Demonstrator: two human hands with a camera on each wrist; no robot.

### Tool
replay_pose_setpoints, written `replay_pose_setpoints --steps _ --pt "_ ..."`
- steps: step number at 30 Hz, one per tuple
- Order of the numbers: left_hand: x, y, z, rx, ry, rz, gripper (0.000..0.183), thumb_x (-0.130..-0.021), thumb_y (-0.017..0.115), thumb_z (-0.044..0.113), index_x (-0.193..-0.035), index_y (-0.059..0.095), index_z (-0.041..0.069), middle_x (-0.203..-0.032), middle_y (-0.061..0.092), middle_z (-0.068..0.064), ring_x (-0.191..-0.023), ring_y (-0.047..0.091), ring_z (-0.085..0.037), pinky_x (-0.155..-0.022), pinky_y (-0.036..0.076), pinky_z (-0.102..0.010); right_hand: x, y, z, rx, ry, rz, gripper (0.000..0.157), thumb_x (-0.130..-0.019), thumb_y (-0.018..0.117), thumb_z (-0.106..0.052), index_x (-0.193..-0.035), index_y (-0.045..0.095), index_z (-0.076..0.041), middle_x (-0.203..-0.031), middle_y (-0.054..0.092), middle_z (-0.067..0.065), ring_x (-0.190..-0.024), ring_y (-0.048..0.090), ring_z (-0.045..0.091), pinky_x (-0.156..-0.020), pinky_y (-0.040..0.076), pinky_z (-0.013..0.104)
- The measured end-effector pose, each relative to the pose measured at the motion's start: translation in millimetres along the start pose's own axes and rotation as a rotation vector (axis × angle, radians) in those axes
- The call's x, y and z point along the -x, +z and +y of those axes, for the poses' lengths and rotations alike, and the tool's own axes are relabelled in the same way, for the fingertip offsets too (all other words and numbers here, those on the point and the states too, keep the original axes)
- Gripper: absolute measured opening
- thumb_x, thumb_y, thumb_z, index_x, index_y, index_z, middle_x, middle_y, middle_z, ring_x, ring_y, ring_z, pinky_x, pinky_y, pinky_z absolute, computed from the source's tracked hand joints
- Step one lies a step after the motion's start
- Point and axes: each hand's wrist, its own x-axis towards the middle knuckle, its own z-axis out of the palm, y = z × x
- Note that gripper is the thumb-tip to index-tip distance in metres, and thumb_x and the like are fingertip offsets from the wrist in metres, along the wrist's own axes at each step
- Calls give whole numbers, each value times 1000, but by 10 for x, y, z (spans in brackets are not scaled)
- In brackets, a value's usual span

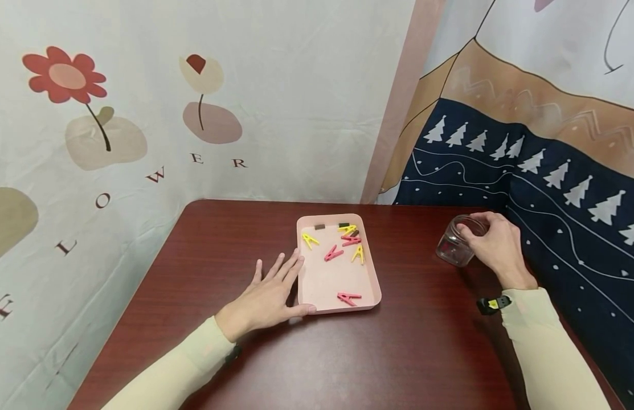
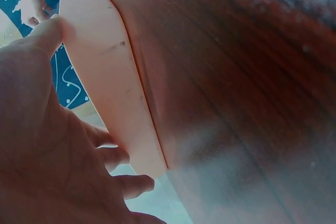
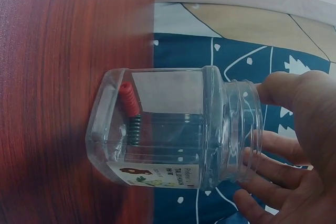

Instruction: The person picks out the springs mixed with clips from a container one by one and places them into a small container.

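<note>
A pale pink tray (image 1: pixel 324 282) lies on the table, holding several small clothespins, among them a yellow clothespin (image 1: pixel 310 240) and a pink clothespin (image 1: pixel 349 298). Small dark ridged pieces (image 1: pixel 319 226) lie toward its far end. My left hand (image 1: pixel 262 302) rests along the tray's left side, fingers spread and fairly straight, thumb at the near corner. To the right, my right hand (image 1: pixel 493 242) grips a clear plastic jar (image 3: pixel 168 124) by its open neck. Inside the jar sit a red ridged piece (image 3: pixel 128 98) and a dark green ridged piece (image 3: pixel 134 130).
The dark red-brown table (image 1: pixel 399 353) carries both the tray and the jar. A pale curtain with printed flowers (image 1: pixel 275 102) hangs behind, and a navy cloth with white trees (image 1: pixel 563 239) runs along the right edge.
</note>
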Motion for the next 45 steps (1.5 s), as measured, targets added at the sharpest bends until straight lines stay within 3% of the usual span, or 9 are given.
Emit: replay_pose_setpoints --steps 33,45 --pt "5 0 7 -7 6 0 122 -102 65 88 -189 17 17 -200 8 -3 -184 15 -45 -139 7 -88 27 6 -62 10 -27 52 46 -110 75 -31 -138 76 6 -143 69 35 -126 66 55 -113 55 75" --pt "-3 5 -8 2 -3 -9 122 -103 66 86 -189 17 17 -200 7 -3 -184 14 -45 -140 6 -88 82 120 -256 -4 -76 95 38 -108 78 -23 -135 78 3 -148 69 33 -137 63 55 -119 50 76"
